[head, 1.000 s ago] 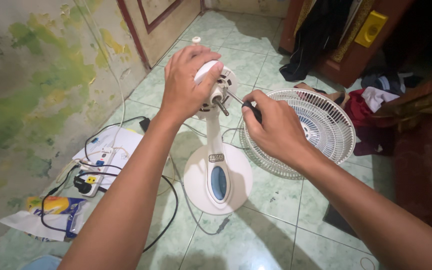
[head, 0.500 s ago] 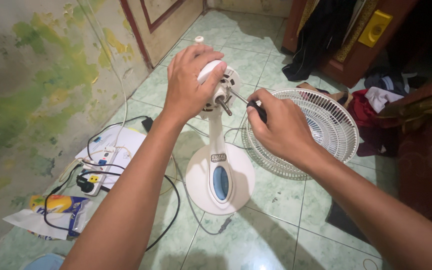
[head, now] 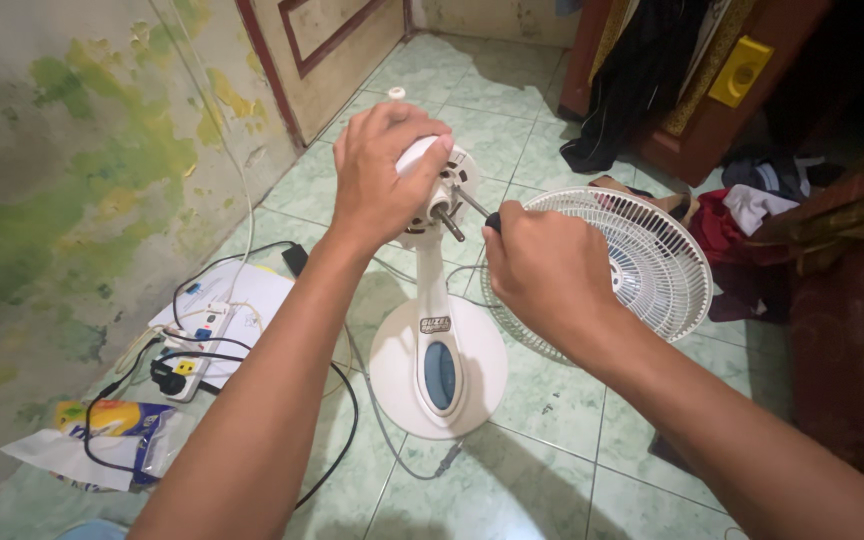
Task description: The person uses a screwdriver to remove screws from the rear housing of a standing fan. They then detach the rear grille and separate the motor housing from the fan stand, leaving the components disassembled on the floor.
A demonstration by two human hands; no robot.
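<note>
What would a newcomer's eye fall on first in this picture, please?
Centre frame, the left hand clasps a white fan motor head while the right hand drives a screwdriver into its face. A detached white fan grille lies on the green tiles to the right.

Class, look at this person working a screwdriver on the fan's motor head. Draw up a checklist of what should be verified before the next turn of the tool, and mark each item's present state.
1. Left hand steadying the motor housing: ok, it grips the top.
2. Right hand closed on the screwdriver: ok.
3. Screwdriver tip seated in a screw: cannot tell, too small.
4. Fan base flat on the tiled floor: ok.
5. Fan unplugged from the power strip: cannot tell, cords tangle.
6. Fan guard off the motor: ok, it lies beside the stand.
</note>
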